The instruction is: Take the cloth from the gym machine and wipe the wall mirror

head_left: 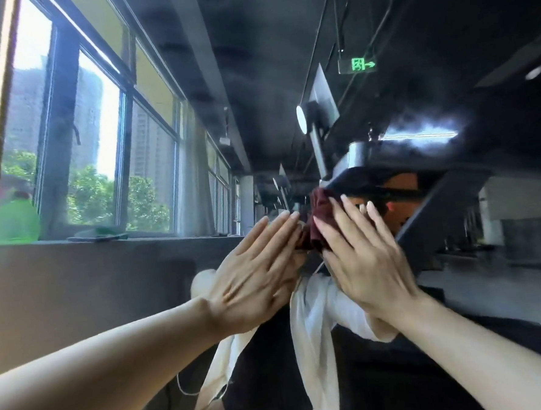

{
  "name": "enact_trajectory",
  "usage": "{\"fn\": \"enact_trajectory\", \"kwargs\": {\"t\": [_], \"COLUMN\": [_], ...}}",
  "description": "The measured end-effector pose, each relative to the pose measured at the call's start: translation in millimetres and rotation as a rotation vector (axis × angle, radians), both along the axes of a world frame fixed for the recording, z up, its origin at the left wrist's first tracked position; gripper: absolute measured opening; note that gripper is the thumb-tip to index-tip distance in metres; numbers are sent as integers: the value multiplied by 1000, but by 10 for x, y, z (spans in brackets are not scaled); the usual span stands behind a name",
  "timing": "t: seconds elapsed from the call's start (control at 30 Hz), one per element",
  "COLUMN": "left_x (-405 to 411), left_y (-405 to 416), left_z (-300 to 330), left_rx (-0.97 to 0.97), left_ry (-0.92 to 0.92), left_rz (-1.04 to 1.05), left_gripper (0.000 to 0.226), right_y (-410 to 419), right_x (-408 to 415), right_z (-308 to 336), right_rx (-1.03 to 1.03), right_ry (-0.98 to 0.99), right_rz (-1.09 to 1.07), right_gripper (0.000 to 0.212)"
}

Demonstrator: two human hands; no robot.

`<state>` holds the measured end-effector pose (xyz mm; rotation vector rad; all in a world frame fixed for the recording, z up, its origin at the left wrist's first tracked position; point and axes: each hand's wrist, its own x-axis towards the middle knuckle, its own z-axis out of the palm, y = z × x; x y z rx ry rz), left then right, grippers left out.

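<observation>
The wall mirror (110,294) fills almost the whole view, with its pale frame edge at the far left. A dark red cloth (319,221) is bunched against the glass at centre. My right hand (361,256) lies flat over the cloth with straight fingers and presses it to the mirror. My left hand (257,269) is flat too, its fingertips reaching the cloth's left edge. Most of the cloth is hidden under the two hands.
The mirror reflects a row of windows (107,145) on the left, a dark ceiling with a green exit sign (360,64), and gym machines (320,113). My own reflection, in a white and black top, stands behind the hands.
</observation>
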<state>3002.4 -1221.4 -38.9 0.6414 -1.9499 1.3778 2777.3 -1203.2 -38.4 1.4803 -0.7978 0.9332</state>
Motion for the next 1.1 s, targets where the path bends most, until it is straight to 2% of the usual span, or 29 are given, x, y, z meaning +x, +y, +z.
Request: {"fn": "enact_trajectory", "kwargs": {"t": [0.1, 0.17, 0.37, 0.43, 0.57, 0.63, 0.77, 0.87, 0.97, 1.1], "left_x": [5, 1, -6, -7, -10, -13, -18, -31, -33, -49], "left_y": [-51, -86, -135, -134, -143, -142, -139, -143, -144, -144], "left_z": [1, -35, -58, -57, -82, -78, -84, -116, -129, -133], "left_rx": [-30, -58, -66, -71, -63, -76, -95, -90, -89, -89], "left_ry": [-7, -11, 1, 2, -1, -1, 3, 12, 16, 43], "left_rz": [25, 58, 62, 70, 78, 76, 78, 92, 89, 28], "left_gripper": [69, 70, 71, 72, 73, 72, 71, 71, 71, 70], "right_y": [-13, -58, -59, -53, -85, -118, -109, -14, 20, -16], "right_x": [148, 268, 217, 144, 209, 269, 243, 20, -183, -116], "right_z": [500, 458, -751, -648, 88, 177, -583, -1070, -724, 91], "right_rx": [-28, -70, -23, -41, -90, -103, -46, 5, -17, -84], "right_ry": [-302, -387, -178, -174, -422, -489, -360, -216, -224, -509], "right_rz": [103, 155, 145, 143, 181, 189, 185, 94, 53, 132], "right_gripper": [47, 44, 35, 35, 39, 40, 37, 36, 39, 44]}}
